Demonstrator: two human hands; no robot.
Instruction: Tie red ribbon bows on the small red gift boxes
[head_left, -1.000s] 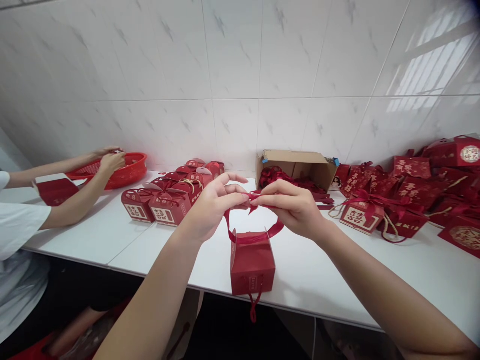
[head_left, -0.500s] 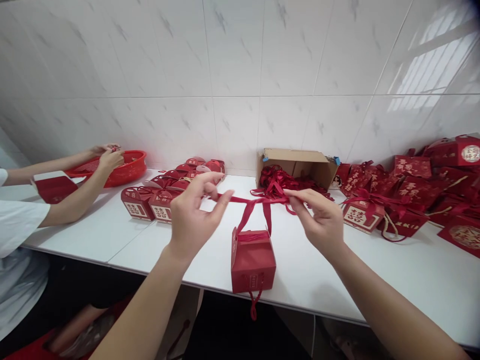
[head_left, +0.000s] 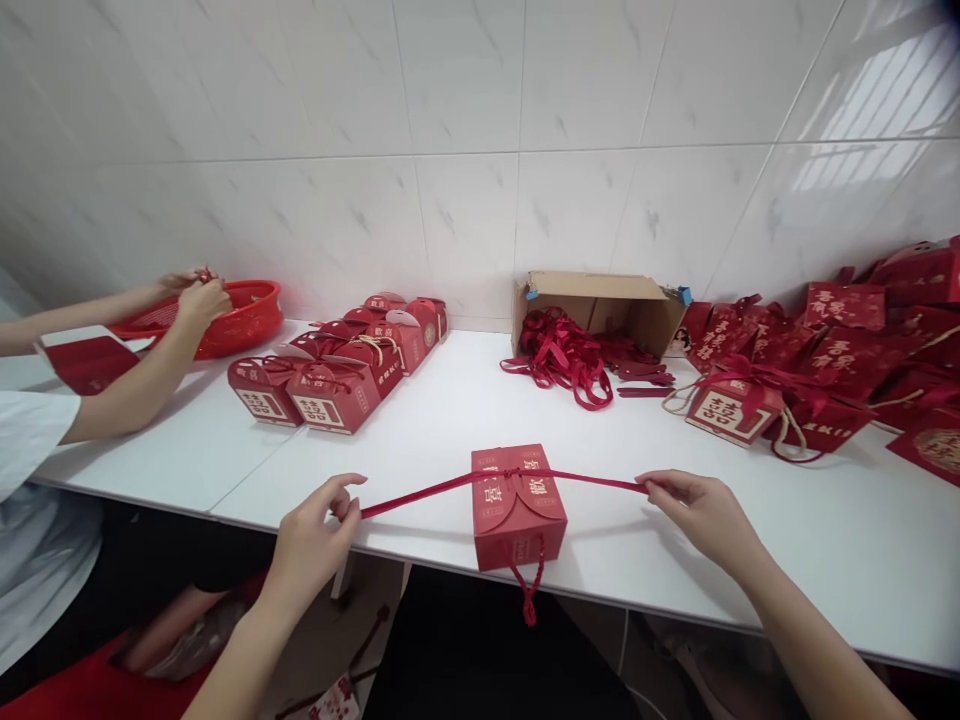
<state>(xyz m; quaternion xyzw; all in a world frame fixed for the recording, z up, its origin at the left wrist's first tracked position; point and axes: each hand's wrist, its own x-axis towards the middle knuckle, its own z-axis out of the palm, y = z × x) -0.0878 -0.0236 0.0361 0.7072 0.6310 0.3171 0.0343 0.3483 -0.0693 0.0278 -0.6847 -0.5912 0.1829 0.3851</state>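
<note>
A small red gift box (head_left: 517,510) with gold characters stands at the front edge of the white table (head_left: 450,420); a red tassel hangs from its front. A red ribbon (head_left: 427,491) runs taut across the box's top. My left hand (head_left: 315,535) pinches the ribbon's left end. My right hand (head_left: 701,515) pinches the right end. Both hands are spread wide apart, level with the box top.
A cardboard box (head_left: 600,305) on its side spills red ribbons (head_left: 562,355) at the back. Finished red boxes (head_left: 337,365) sit back left, more red boxes and bags (head_left: 810,370) on the right. Another person's hands (head_left: 199,295) work at a red basket (head_left: 240,315) far left.
My hands have pulled the ribbon ends outward and down, from a raised knot above the box to a tight line across its top. The view has tilted down.
</note>
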